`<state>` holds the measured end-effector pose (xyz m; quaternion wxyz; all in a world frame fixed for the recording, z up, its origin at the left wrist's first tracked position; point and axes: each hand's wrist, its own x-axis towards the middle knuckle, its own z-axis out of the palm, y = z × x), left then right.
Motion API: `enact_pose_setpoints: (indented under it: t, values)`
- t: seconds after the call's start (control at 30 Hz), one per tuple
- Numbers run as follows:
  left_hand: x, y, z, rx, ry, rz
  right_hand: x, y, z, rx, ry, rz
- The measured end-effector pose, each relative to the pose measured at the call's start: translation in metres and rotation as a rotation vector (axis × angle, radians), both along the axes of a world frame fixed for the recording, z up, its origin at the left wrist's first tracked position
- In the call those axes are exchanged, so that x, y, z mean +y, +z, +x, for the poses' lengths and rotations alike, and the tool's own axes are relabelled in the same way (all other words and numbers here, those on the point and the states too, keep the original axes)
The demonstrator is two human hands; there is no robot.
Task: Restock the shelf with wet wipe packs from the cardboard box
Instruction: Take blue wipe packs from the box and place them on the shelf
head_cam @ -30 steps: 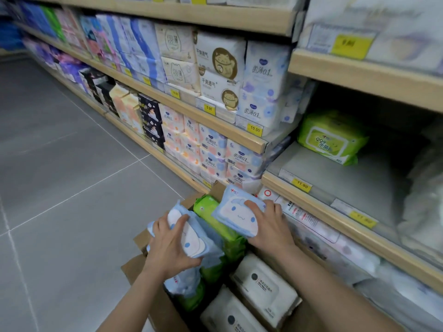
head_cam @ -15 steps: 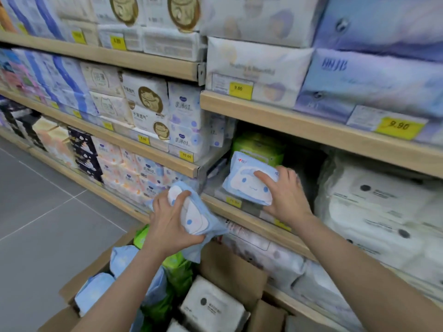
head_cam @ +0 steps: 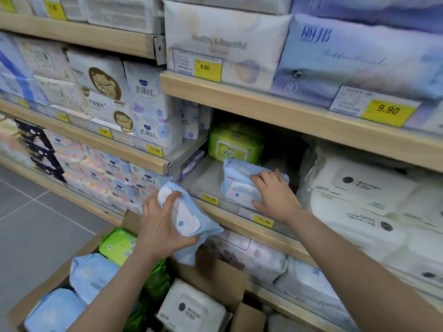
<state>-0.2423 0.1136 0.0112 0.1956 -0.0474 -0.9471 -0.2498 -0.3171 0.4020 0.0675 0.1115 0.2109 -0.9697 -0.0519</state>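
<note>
My right hand (head_cam: pixel 273 192) holds a light blue wet wipe pack (head_cam: pixel 236 182) down on the grey middle shelf (head_cam: pixel 203 180), just in front of a green wipe pack (head_cam: pixel 233 144). My left hand (head_cam: pixel 160 224) grips a second light blue pack (head_cam: pixel 189 219) in the air, over the shelf's front edge and above the open cardboard box (head_cam: pixel 215 271). Inside the box lie more blue packs (head_cam: pixel 91 274), a green pack (head_cam: pixel 117 244) and a white pack (head_cam: pixel 191 307).
White wipe packs (head_cam: pixel 359 195) fill the shelf to the right of my right hand. Tissue packs (head_cam: pixel 148 111) crowd the shelves at left and above. Yellow price tags (head_cam: pixel 210 199) line the wooden shelf edges. Grey tiled floor (head_cam: pixel 36 224) lies at left.
My right hand has carried its blue pack from the box up onto the middle shelf and lowered it flat. My left hand has lifted its pack from the box towards the shelf edge.
</note>
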Motion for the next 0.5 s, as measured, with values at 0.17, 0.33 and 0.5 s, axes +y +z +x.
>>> enact_pose_setpoints:
  t: [0.17,0.33,0.5]
  values:
    - [-0.001,-0.002,0.005,0.013,-0.026,0.014,-0.018,-0.019,-0.006,0.069,-0.113,0.073]
    - [-0.001,-0.009,0.0,-0.026,-0.002,0.065,-0.008,-0.024,-0.013,0.124,-0.303,0.14]
    - [0.004,-0.018,-0.008,-0.035,-0.032,0.058,0.004,-0.023,-0.017,0.069,-0.406,0.15]
